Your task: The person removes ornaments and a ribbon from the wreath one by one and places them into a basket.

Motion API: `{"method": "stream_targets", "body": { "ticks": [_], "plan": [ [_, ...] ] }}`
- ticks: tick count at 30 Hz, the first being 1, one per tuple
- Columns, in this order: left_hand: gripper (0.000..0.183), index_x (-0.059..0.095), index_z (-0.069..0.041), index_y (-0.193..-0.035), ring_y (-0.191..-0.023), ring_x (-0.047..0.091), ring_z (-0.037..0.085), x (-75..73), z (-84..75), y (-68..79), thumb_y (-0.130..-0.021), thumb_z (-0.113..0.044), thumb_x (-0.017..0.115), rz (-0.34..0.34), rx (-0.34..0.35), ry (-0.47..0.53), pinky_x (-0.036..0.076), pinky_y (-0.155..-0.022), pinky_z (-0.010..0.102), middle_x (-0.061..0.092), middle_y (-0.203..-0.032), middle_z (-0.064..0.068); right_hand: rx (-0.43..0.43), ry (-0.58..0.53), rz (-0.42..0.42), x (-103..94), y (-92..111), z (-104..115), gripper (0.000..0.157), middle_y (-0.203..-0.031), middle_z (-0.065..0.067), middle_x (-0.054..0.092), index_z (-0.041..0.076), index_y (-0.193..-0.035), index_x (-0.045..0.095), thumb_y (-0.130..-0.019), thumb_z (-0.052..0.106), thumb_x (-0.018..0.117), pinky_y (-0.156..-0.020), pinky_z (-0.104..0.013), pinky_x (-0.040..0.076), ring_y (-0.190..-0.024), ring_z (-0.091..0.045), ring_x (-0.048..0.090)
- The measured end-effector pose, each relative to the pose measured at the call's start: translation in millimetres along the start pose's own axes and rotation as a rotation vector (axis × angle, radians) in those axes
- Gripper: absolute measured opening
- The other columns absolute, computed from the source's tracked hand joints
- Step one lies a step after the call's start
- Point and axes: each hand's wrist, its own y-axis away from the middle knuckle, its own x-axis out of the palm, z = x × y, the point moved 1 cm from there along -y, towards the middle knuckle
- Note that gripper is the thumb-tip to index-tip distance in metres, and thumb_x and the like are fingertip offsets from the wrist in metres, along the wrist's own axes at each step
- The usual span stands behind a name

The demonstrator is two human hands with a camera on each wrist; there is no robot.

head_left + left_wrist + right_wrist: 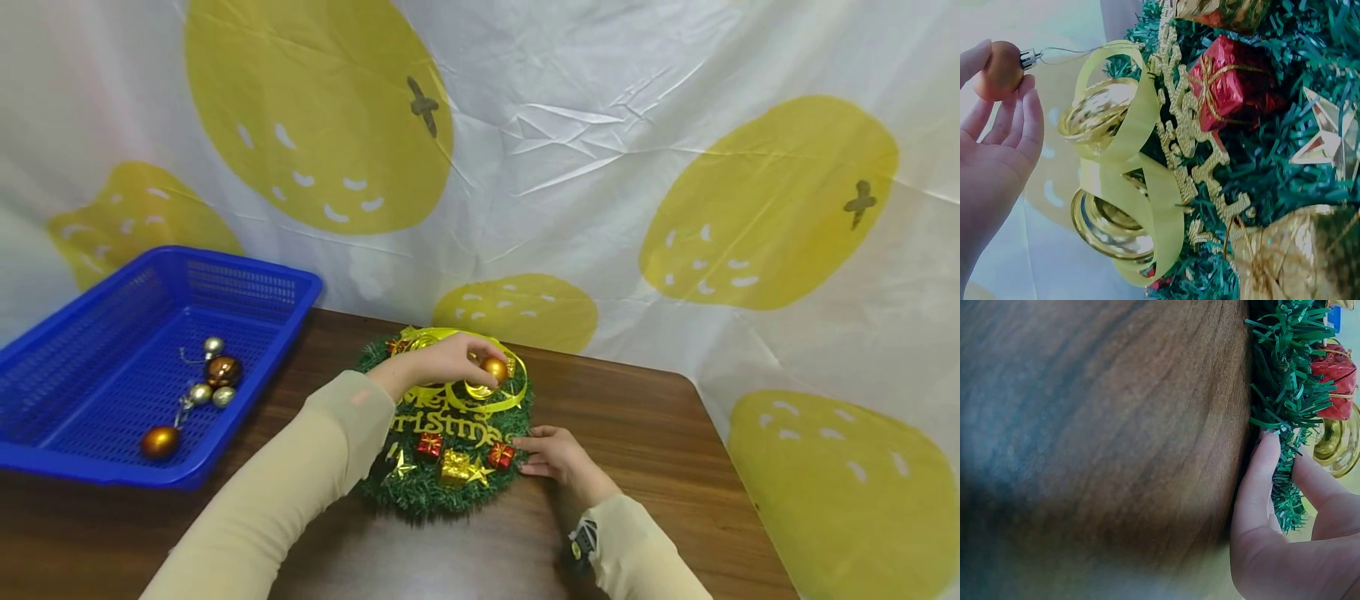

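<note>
A green Christmas wreath (416, 500) lies on the table, trimmed with gold "Merry Christmas" lettering (450, 425), small red gift boxes (430, 445), a gold gift box (455, 468), gold stars and gold bells (1100, 112) on a yellow ribbon (1104, 181). Over its upper right part, my left hand (450, 362) pinches an orange bauble (494, 371) between thumb and fingers. From the bauble's silver cap (1030, 59) a thin string loop stretches toward the ribbon. My right hand (555, 457) holds the wreath's right edge, with its thumb and fingers on either side of the green tinsel (1288, 369).
On the left stands a blue plastic basket (262, 387) holding small gold baubles (213, 346), a brown bauble (223, 371) and an orange bauble (161, 442). A white curtain (570, 150) with yellow fruit prints hangs behind the brown wooden table (637, 417).
</note>
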Motion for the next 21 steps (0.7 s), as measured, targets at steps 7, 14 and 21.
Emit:
{"method": "stream_targets", "body": {
  "ticks": [7,14,21],
  "plan": [
    [0.047,0.053,-0.005,-0.131,-0.107,0.056,0.022,-10.9,-2.2,7.8,-0.087,-0.017,0.064,-0.018,0.009,-0.020,0.048,-0.092,0.041,0.057,-0.126,0.011,0.003,0.017,0.002,-1.5,0.9,0.0,0.059,-0.080,-0.006,0.053,-0.014,-0.135,0.030,-0.088,0.003,0.061,-0.058,-0.023,0.056,-0.059,-0.013,0.058],
    [0.044,0.055,-0.007,-0.128,-0.110,0.058,0.028,-25.7,-4.0,16.2,-0.086,-0.016,0.065,-0.080,-0.008,0.016,0.046,-0.092,0.048,0.057,-0.124,0.012,-0.006,0.018,0.009,-3.9,2.0,-0.2,0.063,-0.081,-0.007,0.052,-0.015,-0.137,0.027,-0.088,0.004,0.061,-0.059,-0.024,0.056,-0.060,-0.013,0.058],
    [0.045,0.054,-0.006,-0.129,-0.104,0.058,0.024,-43.8,-4.2,28.9,-0.087,-0.015,0.065,-0.142,-0.005,0.021,0.051,-0.083,0.031,0.055,-0.126,0.015,-0.005,0.004,0.022,-5.9,1.9,0.5,0.062,-0.079,-0.005,0.053,-0.015,-0.137,0.026,-0.088,0.002,0.060,-0.059,-0.024,0.056,-0.059,-0.013,0.057]
  ]
}}
